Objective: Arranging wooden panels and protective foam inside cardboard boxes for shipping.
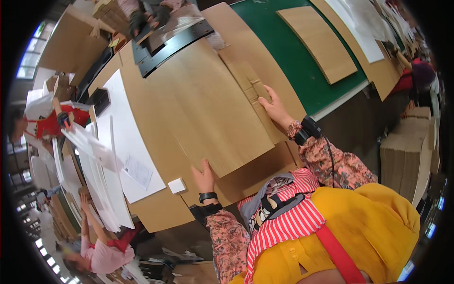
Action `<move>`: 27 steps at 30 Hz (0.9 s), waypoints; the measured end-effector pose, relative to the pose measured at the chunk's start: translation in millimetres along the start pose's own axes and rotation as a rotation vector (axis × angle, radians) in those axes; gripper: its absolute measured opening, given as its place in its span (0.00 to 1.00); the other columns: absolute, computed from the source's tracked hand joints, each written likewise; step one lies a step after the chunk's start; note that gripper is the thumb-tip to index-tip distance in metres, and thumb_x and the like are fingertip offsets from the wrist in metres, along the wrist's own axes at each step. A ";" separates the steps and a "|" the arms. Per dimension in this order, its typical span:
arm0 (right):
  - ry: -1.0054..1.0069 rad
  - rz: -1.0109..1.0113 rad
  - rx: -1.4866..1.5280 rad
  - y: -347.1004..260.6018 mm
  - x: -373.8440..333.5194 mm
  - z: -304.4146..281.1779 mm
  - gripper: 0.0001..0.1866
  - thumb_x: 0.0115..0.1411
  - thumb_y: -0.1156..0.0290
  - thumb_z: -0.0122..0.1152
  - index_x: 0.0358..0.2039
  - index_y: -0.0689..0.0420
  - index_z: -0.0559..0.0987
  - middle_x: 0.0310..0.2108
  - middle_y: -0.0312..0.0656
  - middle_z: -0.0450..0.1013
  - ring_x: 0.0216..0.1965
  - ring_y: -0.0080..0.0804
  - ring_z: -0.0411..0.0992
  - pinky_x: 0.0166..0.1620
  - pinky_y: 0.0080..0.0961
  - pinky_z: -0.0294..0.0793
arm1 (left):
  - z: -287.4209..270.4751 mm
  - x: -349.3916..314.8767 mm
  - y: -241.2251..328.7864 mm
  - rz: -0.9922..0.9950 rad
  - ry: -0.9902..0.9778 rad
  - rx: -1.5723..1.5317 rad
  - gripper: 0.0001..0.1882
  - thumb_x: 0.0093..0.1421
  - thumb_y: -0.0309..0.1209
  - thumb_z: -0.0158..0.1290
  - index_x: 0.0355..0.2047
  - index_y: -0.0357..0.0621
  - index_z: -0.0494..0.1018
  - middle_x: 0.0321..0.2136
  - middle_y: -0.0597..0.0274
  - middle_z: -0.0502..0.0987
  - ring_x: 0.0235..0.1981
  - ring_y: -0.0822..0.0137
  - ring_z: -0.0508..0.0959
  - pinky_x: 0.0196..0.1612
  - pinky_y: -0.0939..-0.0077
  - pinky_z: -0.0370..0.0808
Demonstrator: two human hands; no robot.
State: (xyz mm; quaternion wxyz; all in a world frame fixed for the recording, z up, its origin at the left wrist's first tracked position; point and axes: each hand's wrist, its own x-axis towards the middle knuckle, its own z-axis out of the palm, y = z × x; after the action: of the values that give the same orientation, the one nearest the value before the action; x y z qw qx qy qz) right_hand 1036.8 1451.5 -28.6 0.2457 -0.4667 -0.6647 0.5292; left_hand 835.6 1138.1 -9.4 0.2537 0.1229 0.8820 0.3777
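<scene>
A large brown cardboard sheet lies flat on the worktable in front of me. My left hand presses on its near edge, fingers together and flat. My right hand rests on a narrow folded cardboard flap along the sheet's right side, fingers spread over the crease. Both wrists carry black bands, and a cable runs from the right one. More cardboard lies under the sheet.
White sheets are stacked at the left beside a small white block. A green mat with a brown board lies at the right. Another person's hands work at the far end. Cardboard stacks stand right.
</scene>
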 end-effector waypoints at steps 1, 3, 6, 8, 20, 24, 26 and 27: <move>0.054 0.068 -0.169 0.7 -1.2 3.1 0.32 0.67 0.61 0.57 0.67 0.60 0.64 0.65 0.57 0.64 0.68 0.51 0.60 0.68 0.39 0.58 | -0.3 -2.4 -1.3 0.024 -0.004 -0.014 0.42 0.66 0.55 0.54 0.63 0.25 0.62 0.58 0.35 0.72 0.60 0.46 0.72 0.61 0.59 0.68; 0.095 -0.014 -0.152 -1.6 8.1 15.1 0.31 0.68 0.61 0.54 0.67 0.63 0.62 0.66 0.57 0.62 0.69 0.51 0.58 0.70 0.37 0.57 | 3.0 2.8 -4.5 -0.080 0.036 0.163 0.43 0.65 0.55 0.53 0.63 0.25 0.61 0.58 0.32 0.71 0.61 0.41 0.71 0.63 0.57 0.67; -0.029 0.051 -0.047 -18.5 8.3 13.7 0.32 0.71 0.58 0.50 0.69 0.62 0.59 0.69 0.55 0.58 0.71 0.48 0.56 0.70 0.34 0.54 | 4.0 15.6 -30.1 -0.117 -0.079 0.090 0.41 0.65 0.54 0.53 0.64 0.29 0.63 0.59 0.34 0.71 0.61 0.38 0.70 0.64 0.56 0.66; -0.129 0.083 -0.082 -18.0 15.2 -13.3 0.33 0.72 0.54 0.50 0.70 0.59 0.58 0.67 0.53 0.62 0.68 0.43 0.58 0.68 0.32 0.57 | -2.7 16.6 -38.7 0.018 0.038 0.129 0.39 0.65 0.53 0.54 0.63 0.31 0.64 0.60 0.36 0.71 0.61 0.40 0.71 0.63 0.56 0.67; -0.403 -0.642 -0.245 -190.1 -104.9 155.6 0.15 0.59 0.77 0.59 0.48 0.58 0.80 0.42 0.50 0.78 0.44 0.48 0.76 0.49 0.39 0.75 | -183.4 217.8 -152.9 -0.465 0.670 0.579 0.49 0.48 0.56 0.68 0.60 0.35 0.66 0.52 0.39 0.69 0.58 0.42 0.67 0.59 0.44 0.66; -0.754 -0.705 -0.331 -132.6 -145.3 284.9 0.30 0.54 0.70 0.64 0.60 0.53 0.72 0.57 0.57 0.69 0.56 0.57 0.69 0.57 0.48 0.71 | -172.1 260.5 -152.7 -0.520 0.471 0.353 0.50 0.45 0.50 0.71 0.59 0.28 0.65 0.50 0.36 0.75 0.53 0.41 0.76 0.56 0.43 0.72; -0.752 -0.862 -0.337 -110.2 -186.4 366.6 0.35 0.49 0.66 0.68 0.61 0.48 0.72 0.61 0.63 0.64 0.60 0.61 0.64 0.57 0.54 0.68 | -275.2 247.7 -249.7 -0.306 0.439 -0.025 0.61 0.43 0.47 0.72 0.69 0.29 0.52 0.61 0.34 0.67 0.59 0.42 0.72 0.61 0.41 0.68; -0.849 -0.772 -0.588 -72.6 -172.0 357.8 0.31 0.55 0.60 0.65 0.60 0.47 0.73 0.64 0.62 0.61 0.62 0.59 0.64 0.59 0.51 0.65 | -206.8 246.6 -234.7 -0.494 0.406 -0.396 0.55 0.44 0.42 0.72 0.66 0.28 0.57 0.53 0.39 0.75 0.53 0.47 0.77 0.51 0.44 0.78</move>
State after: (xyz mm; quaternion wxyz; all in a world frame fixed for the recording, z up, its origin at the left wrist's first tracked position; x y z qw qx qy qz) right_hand 793.3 1130.1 -46.3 -0.0042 0.0080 -0.9415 0.3370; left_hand 510.5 953.4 -146.7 0.1760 -0.2222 0.8272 0.4852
